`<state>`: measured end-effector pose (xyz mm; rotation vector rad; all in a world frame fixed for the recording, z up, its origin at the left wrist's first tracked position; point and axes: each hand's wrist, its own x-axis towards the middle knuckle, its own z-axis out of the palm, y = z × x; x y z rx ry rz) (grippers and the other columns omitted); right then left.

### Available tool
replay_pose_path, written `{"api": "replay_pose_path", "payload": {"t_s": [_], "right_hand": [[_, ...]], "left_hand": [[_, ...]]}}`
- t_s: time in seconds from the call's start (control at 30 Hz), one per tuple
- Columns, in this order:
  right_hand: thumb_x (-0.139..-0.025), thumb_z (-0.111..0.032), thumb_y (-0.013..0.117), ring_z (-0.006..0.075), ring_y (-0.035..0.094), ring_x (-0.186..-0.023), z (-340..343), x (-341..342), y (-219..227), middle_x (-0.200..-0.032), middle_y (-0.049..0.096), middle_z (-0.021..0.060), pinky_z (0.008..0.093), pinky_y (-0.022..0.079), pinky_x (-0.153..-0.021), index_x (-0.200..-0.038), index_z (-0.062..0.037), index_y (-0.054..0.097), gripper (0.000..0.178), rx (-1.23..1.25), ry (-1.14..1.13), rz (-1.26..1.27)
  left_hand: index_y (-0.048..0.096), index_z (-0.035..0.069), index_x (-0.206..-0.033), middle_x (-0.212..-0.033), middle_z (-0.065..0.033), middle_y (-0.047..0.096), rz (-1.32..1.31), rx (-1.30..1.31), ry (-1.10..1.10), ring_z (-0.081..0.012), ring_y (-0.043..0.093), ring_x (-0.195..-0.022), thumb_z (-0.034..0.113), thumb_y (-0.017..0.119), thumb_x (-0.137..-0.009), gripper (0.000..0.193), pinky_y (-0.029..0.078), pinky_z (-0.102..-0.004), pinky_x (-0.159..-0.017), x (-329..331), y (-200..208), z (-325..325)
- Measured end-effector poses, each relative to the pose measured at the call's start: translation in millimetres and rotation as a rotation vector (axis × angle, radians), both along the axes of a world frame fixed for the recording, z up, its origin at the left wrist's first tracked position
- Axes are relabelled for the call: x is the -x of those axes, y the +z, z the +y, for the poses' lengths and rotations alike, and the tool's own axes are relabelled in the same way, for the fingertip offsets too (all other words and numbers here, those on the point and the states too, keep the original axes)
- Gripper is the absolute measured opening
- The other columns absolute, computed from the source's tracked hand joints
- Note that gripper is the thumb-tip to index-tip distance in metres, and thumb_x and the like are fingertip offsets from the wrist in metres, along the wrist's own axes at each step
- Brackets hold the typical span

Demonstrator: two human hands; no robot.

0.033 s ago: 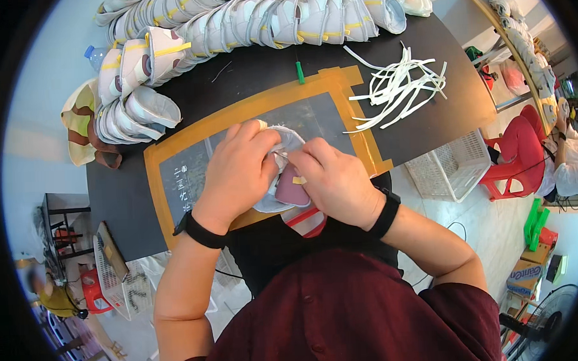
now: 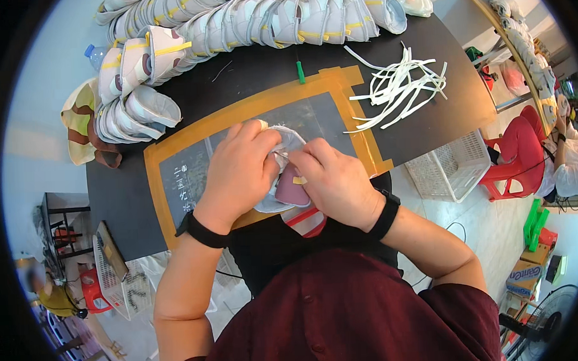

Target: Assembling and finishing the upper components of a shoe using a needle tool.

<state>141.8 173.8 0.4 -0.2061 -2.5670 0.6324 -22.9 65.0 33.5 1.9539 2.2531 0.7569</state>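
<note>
A pale grey shoe upper [image 2: 294, 191] with a mauve panel and a small yellow tab is held between my two hands near the table's front edge. My left hand [image 2: 240, 163] has its fingers curled round the upper's left side. My right hand [image 2: 337, 182] pinches at the middle of the upper, where a bit of white shows by the fingertips; what exactly is in that pinch is too small to make out. Part of the upper lies hidden under my fingers. A red-and-white piece [image 2: 303, 222] shows just below it.
Nested shoe uppers [image 2: 271, 22] line the back of the dark table [image 2: 121, 212]. White laces [image 2: 400, 87] lie loosely at right, and a green-handled tool [image 2: 300, 72] beyond the taped panel [image 2: 261, 102]. White crates [image 2: 451, 168] stand below; another person [image 2: 562, 161] sits at far right.
</note>
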Motion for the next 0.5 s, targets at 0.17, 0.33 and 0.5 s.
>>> {"api": "replay_pose_path", "payload": {"t_s": [0.17, 0.33, 0.5], "right_hand": [[-0.069, -0.011, 0.074, 0.0286, 0.064, -0.085, -2, 3, 14, -0.096, 0.052, 0.0114, 0.0374, 0.055, -0.067, -0.095, -0.0058, 0.055, 0.033, 0.014, -0.008, -0.204], [-0.072, -0.009, 0.072, 0.0312, 0.065, -0.08, -1, 8, 14, -0.096, 0.053, 0.0142, 0.0391, 0.055, -0.067, -0.095, -0.0033, 0.054, 0.03, 0.062, -0.015, -0.25], [-0.074, -0.006, 0.07, 0.034, 0.066, -0.074, -1, 13, 17, -0.096, 0.053, 0.0174, 0.0405, 0.056, -0.066, -0.094, -0.0001, 0.053, 0.027, 0.111, -0.032, -0.252]], "left_hand": [[0.062, 0.005, -0.098, -0.101, -0.013, 0.057, 0.072, -0.036, 0.032, -0.0353, 0.055, -0.094, 0.002, 0.06, -0.075, 0.023, 0.048, -0.0426, -0.079, -5, -7, -3], [0.06, 0.003, -0.099, -0.102, -0.0158, 0.056, 0.081, -0.096, 0.069, -0.0372, 0.055, -0.094, -0.001, 0.062, -0.072, 0.028, 0.048, -0.0431, -0.079, -9, -10, -3], [0.057, 0.003, -0.095, -0.106, -0.0168, 0.056, 0.123, -0.048, 0.092, -0.038, 0.055, -0.094, 0.0, 0.063, -0.073, 0.023, 0.049, -0.0438, -0.079, -10, -8, -4]]}}
